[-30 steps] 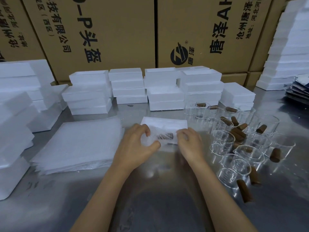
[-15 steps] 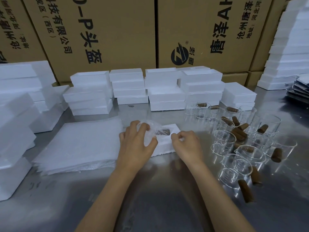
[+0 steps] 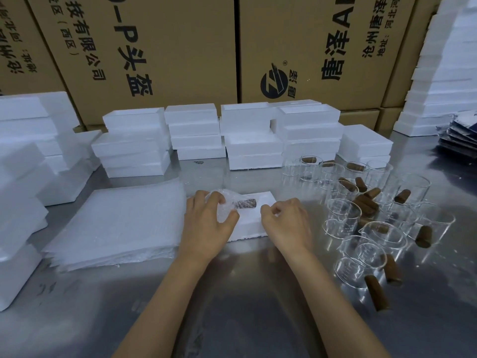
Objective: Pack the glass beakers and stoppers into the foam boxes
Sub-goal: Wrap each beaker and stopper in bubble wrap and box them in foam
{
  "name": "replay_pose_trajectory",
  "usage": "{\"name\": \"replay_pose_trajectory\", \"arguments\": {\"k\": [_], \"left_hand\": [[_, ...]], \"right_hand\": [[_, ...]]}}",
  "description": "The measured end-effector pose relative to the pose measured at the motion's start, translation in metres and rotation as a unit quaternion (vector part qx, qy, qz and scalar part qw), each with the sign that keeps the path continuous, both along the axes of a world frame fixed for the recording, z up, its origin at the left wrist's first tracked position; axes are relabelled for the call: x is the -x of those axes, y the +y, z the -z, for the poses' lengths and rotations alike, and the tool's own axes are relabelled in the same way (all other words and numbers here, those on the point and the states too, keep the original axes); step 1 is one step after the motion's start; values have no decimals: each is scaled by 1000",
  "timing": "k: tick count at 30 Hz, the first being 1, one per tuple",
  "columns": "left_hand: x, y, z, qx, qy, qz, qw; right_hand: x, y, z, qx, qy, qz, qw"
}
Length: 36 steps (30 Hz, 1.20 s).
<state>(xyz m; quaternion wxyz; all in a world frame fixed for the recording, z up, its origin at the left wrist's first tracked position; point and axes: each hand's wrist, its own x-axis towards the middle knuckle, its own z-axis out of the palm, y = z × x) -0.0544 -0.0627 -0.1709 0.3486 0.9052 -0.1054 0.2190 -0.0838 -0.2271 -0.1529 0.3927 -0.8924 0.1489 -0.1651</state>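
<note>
I am pressing a wrapped beaker (image 3: 227, 205) into the open foam box (image 3: 254, 223) with my left hand (image 3: 209, 223), which is grasping the bubble wrap; the box is lying between both hands. My right hand (image 3: 286, 223) is pinching the box's right edge, with nothing else in it. A brown stopper (image 3: 245, 203), long axis left-to-right, is showing just beyond my left fingertips, but the wrap is blurring the glass itself.
</note>
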Motion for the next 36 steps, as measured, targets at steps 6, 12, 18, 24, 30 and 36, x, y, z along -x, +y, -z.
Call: {"name": "replay_pose_trajectory", "arguments": {"k": [6,12,18,24,30,36], "left_hand": [[-3,0,-9,98,18,11,995],[-62,-5,-47,99,-9,-23,995],[-153,-41,-85,-60,169,-11,984],[-193,-63,-69,-89,195,-15,977],[-181,-55,-70,-13,87,-32,996],[-112,-29,-92,165,-29,-22,986]], "right_hand": [[-10,-5,9,-88,-45,6,995],[-25,-5,14,-142,-74,20,987],[-32,-7,18,-123,-69,18,990],[-32,-9,19,-100,-68,17,993],[-30,-9,15,-111,-81,6,991],[-29,-8,14,-98,-77,7,992]]}}
